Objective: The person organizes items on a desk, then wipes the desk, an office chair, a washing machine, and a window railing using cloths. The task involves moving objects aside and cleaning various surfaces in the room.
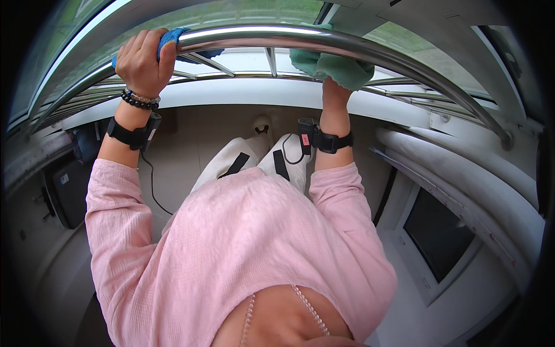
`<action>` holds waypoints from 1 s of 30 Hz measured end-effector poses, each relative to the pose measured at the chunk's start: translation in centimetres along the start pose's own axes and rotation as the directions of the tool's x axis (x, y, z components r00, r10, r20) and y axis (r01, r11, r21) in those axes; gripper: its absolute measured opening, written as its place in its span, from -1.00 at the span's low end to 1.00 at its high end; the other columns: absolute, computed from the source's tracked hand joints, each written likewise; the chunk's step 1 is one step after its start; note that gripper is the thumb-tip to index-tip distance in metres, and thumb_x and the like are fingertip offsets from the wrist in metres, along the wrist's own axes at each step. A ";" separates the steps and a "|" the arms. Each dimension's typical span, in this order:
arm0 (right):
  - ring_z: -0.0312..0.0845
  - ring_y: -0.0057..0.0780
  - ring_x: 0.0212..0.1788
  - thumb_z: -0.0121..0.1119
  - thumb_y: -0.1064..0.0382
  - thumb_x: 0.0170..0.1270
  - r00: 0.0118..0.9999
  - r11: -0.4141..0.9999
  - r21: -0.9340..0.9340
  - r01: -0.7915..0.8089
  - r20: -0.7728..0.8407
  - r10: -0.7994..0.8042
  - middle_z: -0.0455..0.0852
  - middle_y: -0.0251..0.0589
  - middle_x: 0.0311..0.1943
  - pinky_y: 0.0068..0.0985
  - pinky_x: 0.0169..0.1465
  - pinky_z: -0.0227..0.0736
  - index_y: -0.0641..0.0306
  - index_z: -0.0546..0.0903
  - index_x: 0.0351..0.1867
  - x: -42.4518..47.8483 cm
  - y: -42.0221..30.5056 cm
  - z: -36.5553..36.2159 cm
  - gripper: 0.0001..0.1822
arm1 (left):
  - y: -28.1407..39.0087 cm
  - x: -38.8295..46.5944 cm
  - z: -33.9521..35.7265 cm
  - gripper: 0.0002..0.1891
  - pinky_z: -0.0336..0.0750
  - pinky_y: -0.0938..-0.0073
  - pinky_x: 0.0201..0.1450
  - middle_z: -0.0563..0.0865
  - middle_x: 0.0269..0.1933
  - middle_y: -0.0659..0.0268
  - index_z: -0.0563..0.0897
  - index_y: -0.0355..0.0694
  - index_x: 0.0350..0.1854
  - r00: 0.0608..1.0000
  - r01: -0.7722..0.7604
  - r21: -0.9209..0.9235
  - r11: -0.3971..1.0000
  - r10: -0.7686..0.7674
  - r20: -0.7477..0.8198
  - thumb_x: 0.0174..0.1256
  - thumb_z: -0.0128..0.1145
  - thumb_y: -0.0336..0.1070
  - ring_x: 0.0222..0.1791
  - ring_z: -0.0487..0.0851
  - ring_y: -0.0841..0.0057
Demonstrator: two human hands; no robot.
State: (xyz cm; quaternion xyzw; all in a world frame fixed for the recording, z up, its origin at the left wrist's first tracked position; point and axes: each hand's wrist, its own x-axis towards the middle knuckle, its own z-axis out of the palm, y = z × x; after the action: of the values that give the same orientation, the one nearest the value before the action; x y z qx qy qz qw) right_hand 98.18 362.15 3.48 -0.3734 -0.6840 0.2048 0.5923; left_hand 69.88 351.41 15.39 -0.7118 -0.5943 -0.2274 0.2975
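Observation:
A thick, shiny metal handrail (pixel 277 37) curves across the top of the view, in front of a window. My left hand (pixel 143 63) grips its left part with a blue cloth (pixel 173 39) between palm and rail. Part of that cloth hangs behind the rail. At the right, a light green cloth (pixel 334 69) covers my right hand (pixel 336 89), so its fingers are hidden. The green cloth lies against the rail and shows both above and below it.
Thinner metal bars (pixel 271 63) run below the handrail, above a white ledge (pixel 260 93). Rolled white material (pixel 459 169) lies along the right side, over a white-framed dark panel (pixel 438 234). A dark box (pixel 67 195) is at left. A cable (pixel 151 182) hangs from my left wrist device.

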 end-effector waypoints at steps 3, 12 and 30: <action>0.54 -0.28 -0.36 0.17 0.38 -0.01 0.954 0.960 -0.187 -0.211 0.175 0.243 0.61 -0.22 -0.42 -0.49 -0.26 0.43 0.22 0.56 -0.37 -7.0 10.2 1.4 -0.87 | 0.1 0.9 0.3 -0.67 0.34 0.48 -0.52 0.59 -0.55 0.33 0.59 -0.15 -0.48 1.000 -0.016 -0.010 1.000 0.016 -0.025 0.25 -0.08 -0.02 -0.57 0.54 0.40; 0.47 -0.16 -0.17 0.14 0.23 0.07 0.953 0.905 -0.361 -0.225 0.111 0.281 0.58 -0.14 -0.25 -0.30 -0.05 0.34 0.28 0.51 -0.18 -12.5 14.1 2.5 -0.72 | 0.0 0.3 0.3 -0.61 0.32 0.48 -0.55 0.57 -0.58 0.31 0.59 -0.19 -0.49 1.000 -0.025 -0.029 0.999 0.025 -0.003 0.27 -0.11 0.02 -0.61 0.52 0.40; 0.53 -0.34 -0.28 0.21 0.20 -0.07 0.930 0.969 -0.195 0.153 0.359 -0.075 0.59 -0.29 -0.39 -0.44 -0.20 0.43 0.15 0.59 -0.26 -4.1 -4.0 7.3 -0.73 | -8.3 -4.3 -2.6 -0.57 0.40 0.40 -0.43 0.59 -0.51 0.19 0.55 -0.23 -0.44 0.982 0.107 0.092 0.990 -0.120 0.147 0.37 -0.32 -0.07 -0.47 0.57 0.22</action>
State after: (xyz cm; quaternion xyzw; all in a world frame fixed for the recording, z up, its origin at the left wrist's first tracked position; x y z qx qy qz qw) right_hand 90.15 357.67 2.11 -0.3537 -0.8170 0.1561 0.4278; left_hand 60.99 347.50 15.61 -0.6790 -0.6638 -0.1640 0.2672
